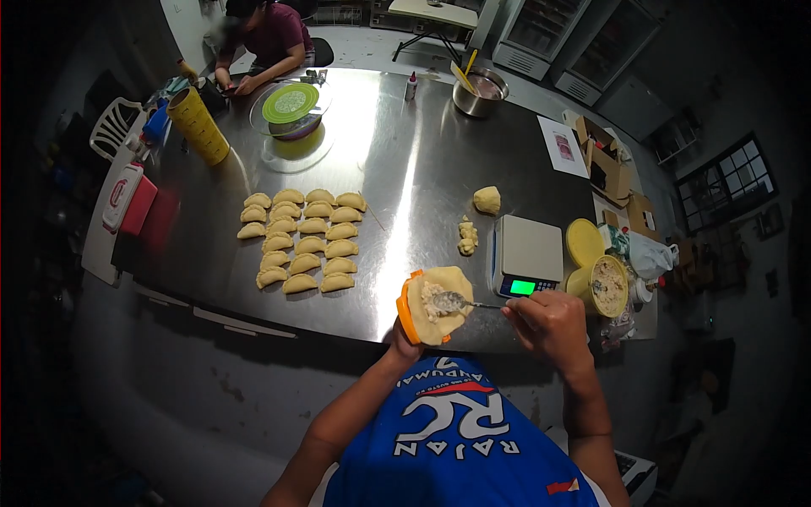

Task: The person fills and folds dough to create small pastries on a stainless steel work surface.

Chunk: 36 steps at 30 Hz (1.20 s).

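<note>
You are holding your hands apart at the near edge of the desk (431,186). Your left hand (405,340) is clamping an orange mould (406,313) from its left side, and a dough round (454,325) is lying over that mould. Your right hand (547,323) is gripping a spoon (454,301) by its handle, and the spoon's bowl is touching the pale filling (430,296) on the dough round. To the left, crimped dumplings (309,245) are lying in rows. To the right, a scale (527,243) is showing a lit green display, while a dough lump (487,199) and dough scraps (467,237) are resting just left of it. Farther right, a yellow tub (583,287) is holding more of a pale mixture, with its yellow lid (585,242) sitting beside it. At the far side, a metal pot (478,105) is standing with a yellow-handled utensil (465,74) in it, and another person (274,42) is sitting at the far left.
</note>
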Tool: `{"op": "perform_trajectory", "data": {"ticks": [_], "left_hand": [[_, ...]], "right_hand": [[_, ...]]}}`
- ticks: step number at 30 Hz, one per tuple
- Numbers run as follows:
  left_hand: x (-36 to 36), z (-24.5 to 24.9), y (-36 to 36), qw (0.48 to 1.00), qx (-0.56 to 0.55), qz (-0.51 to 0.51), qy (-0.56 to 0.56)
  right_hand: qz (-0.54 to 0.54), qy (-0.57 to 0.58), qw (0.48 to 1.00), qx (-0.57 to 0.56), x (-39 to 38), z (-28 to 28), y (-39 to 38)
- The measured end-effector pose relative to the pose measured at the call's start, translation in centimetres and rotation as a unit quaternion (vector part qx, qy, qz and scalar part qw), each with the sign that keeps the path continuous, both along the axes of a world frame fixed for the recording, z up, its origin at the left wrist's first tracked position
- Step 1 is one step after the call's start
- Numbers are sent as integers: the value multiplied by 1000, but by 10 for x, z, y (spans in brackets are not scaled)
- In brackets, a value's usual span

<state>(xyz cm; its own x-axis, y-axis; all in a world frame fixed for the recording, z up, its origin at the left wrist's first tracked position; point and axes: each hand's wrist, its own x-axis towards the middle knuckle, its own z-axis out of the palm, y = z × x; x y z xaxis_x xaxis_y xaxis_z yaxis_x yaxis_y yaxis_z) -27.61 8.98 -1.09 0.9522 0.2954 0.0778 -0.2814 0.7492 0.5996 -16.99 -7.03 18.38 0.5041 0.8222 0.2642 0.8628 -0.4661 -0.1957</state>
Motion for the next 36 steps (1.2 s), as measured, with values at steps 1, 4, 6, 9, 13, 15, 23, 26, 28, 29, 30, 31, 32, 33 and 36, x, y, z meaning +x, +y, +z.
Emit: {"op": "perform_trajectory", "data": {"ticks": [1,4,6,9,13,15,23,26,28,29,30,31,32,33,36], "left_hand": [[5,-4,-4,999,-16,30,23],[6,-6,2,996,-56,13,74],[8,-5,1,996,-48,25,72],[8,-8,0,998,-33,36,48],[11,-15,5,999,-14,42,12],[14,-17,6,997,44,59,16],[16,-7,8,995,-19,83,53],[19,-12,10,987,116,103,50],[21,-10,7,990,70,111,43],[20,-9,6,992,26,115,35],[19,-11,8,992,25,119,36],[18,-13,11,985,97,136,50],[18,-14,12,972,168,152,63],[19,-14,14,972,167,155,64],[20,-15,14,899,340,277,-1]], "right_hand": [[0,-31,1000,0,-1,5,1],[-7,-32,999,6,3,10,1],[-14,1,1000,12,4,7,2],[-1,54,999,-3,1,-5,4],[-6,76,997,-24,3,-20,0],[1,53,998,-30,5,-20,0],[-67,141,988,14,5,17,4],[-67,160,984,31,2,7,10],[-60,162,984,39,-1,-5,13],[-56,164,984,48,-4,-11,15],[-53,165,984,46,-8,-14,17],[-61,176,981,49,-12,-17,19],[-69,187,979,52,-16,-19,21],[-74,200,977,21,-19,-19,22],[-48,186,980,43,-26,-37,23]]}}
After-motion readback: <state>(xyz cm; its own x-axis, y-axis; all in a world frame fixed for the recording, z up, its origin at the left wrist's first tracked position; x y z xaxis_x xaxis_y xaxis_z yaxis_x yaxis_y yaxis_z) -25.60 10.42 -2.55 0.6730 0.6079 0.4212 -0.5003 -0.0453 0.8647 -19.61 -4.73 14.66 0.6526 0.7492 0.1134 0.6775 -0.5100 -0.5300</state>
